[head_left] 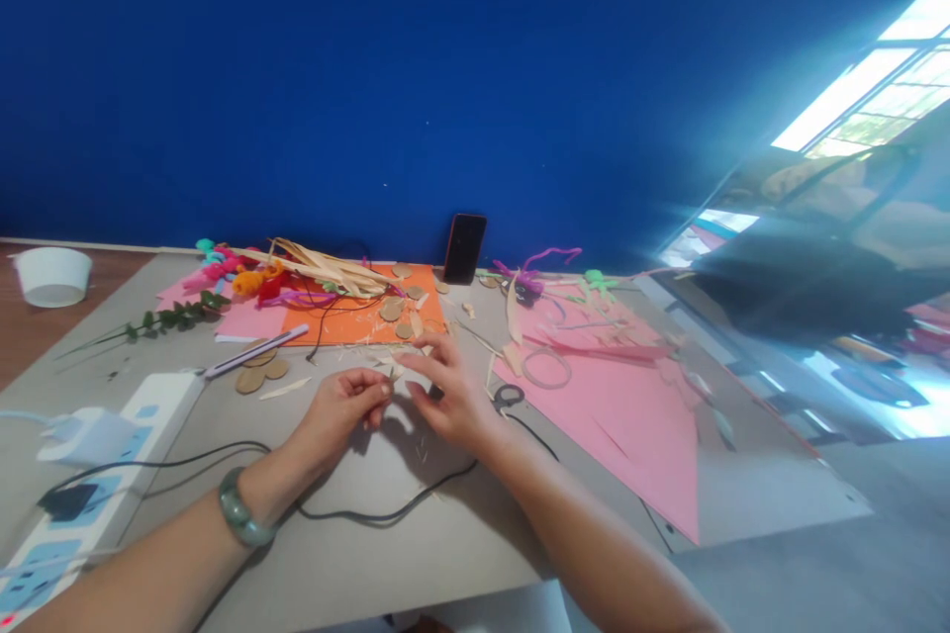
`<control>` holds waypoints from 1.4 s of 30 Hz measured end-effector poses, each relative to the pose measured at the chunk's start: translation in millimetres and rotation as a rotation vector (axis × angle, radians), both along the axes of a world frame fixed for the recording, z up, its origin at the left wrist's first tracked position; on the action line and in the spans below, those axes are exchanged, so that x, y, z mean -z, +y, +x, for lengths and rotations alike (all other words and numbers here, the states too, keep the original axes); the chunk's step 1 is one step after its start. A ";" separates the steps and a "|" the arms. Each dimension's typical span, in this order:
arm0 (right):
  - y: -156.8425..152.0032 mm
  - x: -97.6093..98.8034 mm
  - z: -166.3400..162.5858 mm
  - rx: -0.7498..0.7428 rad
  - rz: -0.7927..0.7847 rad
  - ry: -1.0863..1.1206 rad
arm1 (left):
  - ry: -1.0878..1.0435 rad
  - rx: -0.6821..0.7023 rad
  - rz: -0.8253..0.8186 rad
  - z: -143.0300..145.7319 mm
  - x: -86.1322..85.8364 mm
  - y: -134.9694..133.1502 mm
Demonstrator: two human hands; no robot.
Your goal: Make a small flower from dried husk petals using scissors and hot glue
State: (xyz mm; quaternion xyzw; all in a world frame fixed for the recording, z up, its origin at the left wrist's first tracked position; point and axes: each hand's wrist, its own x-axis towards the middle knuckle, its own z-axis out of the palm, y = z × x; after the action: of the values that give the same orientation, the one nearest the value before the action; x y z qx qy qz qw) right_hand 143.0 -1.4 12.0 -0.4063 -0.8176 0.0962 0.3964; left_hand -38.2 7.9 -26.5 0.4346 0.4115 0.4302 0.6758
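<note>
My left hand [348, 412] is closed in a pinch above the grey table, with a jade-coloured bangle [244, 508] on the wrist. A tiny thing sits at its fingertips, too small to name. Facing it, my right hand [450, 394] has its fingers apart and curved, and I see nothing held in it. Pale dry shavings [386, 356] lie just beyond the fingertips. Beside the right wrist shows the dark handle of a pair of scissors [509, 398], partly hidden by the hand. Round brown discs [250, 379] and a pale strip [286, 389] lie left of my hands.
An orange sheet [333, 324] carries raffia strips [327, 267] and pipe cleaners [256, 279]. Pink paper [630, 415] lies right. A phone [464, 249] leans on the blue partition [416, 89]. A power strip [126, 475], black cable [363, 517], purple pen [256, 351] and white cup [53, 277] are left.
</note>
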 end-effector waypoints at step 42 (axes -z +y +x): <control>8.5 -4.6 11.6 -0.048 0.343 -0.465 | -0.019 0.044 -0.084 -0.5 -7.7 -1.1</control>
State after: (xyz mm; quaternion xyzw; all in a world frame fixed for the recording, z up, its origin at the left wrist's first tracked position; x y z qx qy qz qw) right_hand 154.6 7.1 16.6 -0.3251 -0.9003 -0.1296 0.2588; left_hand -38.7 6.8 -18.8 0.4106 0.4129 0.4019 0.7067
